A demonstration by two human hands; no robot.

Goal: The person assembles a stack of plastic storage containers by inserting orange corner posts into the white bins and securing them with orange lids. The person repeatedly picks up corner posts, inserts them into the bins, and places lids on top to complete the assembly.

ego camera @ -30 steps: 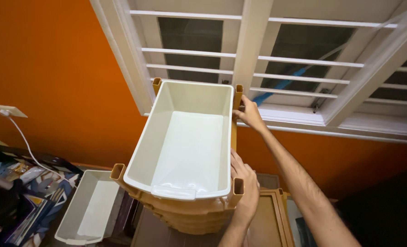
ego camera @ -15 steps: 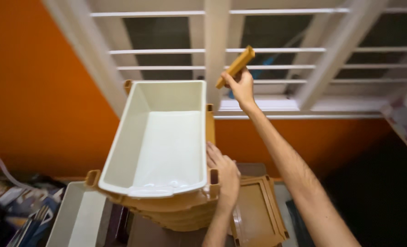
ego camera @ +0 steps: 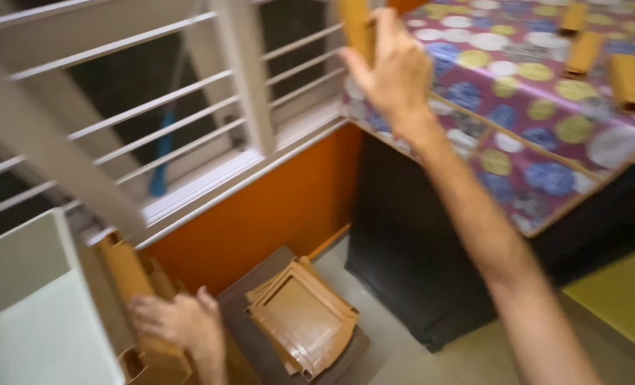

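My right hand (ego camera: 392, 71) is raised at the top of the view and grips a short brown plastic post (ego camera: 354, 25), holding it near the edge of a table with a colourful dotted cloth (ego camera: 539, 107). At the lower left, my left hand (ego camera: 178, 321) rests on the brown plastic frame (ego camera: 125, 267) that carries a white drawer bin (ego camera: 25, 314). Only part of the bin shows at the left edge.
More brown plastic pieces (ego camera: 585, 50) lie on the dotted cloth. A stack of square brown frames (ego camera: 303, 317) sits on a dark stool below. A barred white window (ego camera: 153, 107) stands above the orange wall (ego camera: 282, 207). The table's dark side (ego camera: 410, 249) faces the stool.
My right hand pulled a brown post off the bin's far corner and carried it right towards the table. The view swung right with it. My left hand stayed on the frame.
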